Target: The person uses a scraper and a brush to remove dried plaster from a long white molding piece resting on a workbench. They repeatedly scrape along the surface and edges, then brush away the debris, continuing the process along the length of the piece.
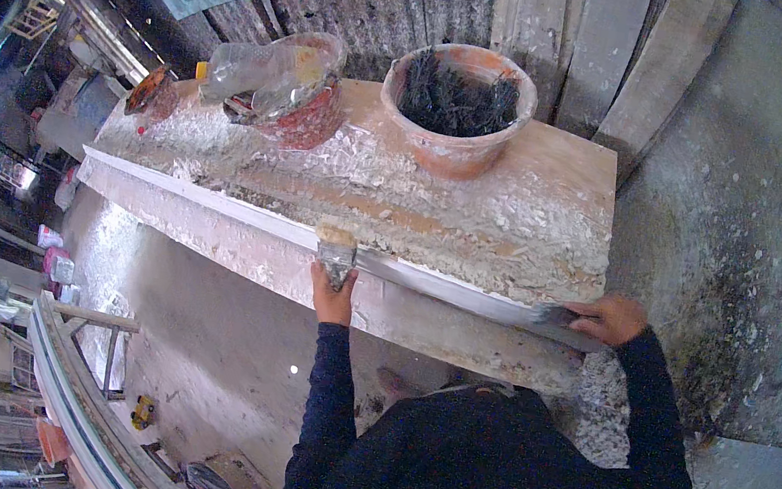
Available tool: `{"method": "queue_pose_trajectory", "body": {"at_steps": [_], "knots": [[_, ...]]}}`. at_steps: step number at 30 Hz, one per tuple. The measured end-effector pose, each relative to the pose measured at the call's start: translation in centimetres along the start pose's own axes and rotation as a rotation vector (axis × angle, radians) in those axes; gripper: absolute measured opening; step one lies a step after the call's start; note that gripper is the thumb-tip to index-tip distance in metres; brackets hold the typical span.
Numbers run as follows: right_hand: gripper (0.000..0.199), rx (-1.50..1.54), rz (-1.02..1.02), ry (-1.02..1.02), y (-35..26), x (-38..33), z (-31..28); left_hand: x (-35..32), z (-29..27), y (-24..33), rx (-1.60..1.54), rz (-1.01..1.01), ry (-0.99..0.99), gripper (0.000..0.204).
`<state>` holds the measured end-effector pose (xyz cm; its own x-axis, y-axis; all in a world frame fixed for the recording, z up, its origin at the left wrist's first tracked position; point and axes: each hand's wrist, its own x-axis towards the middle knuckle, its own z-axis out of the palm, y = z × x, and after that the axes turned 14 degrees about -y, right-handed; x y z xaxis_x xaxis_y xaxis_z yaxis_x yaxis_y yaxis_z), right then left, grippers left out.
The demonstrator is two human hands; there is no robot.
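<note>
My left hand (pixel 336 303) is closed round a wide flat brush (pixel 337 249), its pale bristles pointing away from me and lying over the edge of a long white strip (pixel 264 217). Farther right, my right hand (pixel 610 320) grips a dark, flat-looking tool (pixel 554 316) against the right part of the strip; its exact kind is too small to tell. The strip runs lengthwise along the near edge of a plaster-crusted workbench (pixel 527 214). It looks bright white and smooth, and greyer between my hands.
Toward the bench's back stands an orange-brown bucket (pixel 459 159) holding black fibrous stuff. Left of it, a clear plastic bottle (pixel 255 70) rests across a red, plaster-smeared bucket (pixel 314 120). A plank (pixel 670 69) leans behind. Long rails (pixel 87 381) lie at the lower left.
</note>
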<state>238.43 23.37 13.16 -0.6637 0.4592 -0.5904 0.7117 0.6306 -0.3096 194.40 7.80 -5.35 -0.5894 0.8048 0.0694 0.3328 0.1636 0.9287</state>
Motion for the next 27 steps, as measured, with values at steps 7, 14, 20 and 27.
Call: {"method": "queue_pose_trajectory", "body": {"at_steps": [7,14,20,27], "knots": [[0.042,0.021,0.134,0.169,3.5,-3.7,4.8,-0.7,-0.4,3.6,-0.116,-0.009,-0.062,0.067],[0.042,-0.034,0.114,0.243,-1.8,0.6,4.6,3.9,0.4,2.9,-0.081,0.154,-0.048,0.061],[0.045,0.007,0.269,0.123,0.1,-3.4,5.3,3.1,1.2,4.9,-0.057,0.07,-0.192,0.048],[0.043,0.088,0.068,0.341,-4.8,4.2,6.1,2.1,1.5,3.1,0.037,0.096,-0.164,0.046]]}}
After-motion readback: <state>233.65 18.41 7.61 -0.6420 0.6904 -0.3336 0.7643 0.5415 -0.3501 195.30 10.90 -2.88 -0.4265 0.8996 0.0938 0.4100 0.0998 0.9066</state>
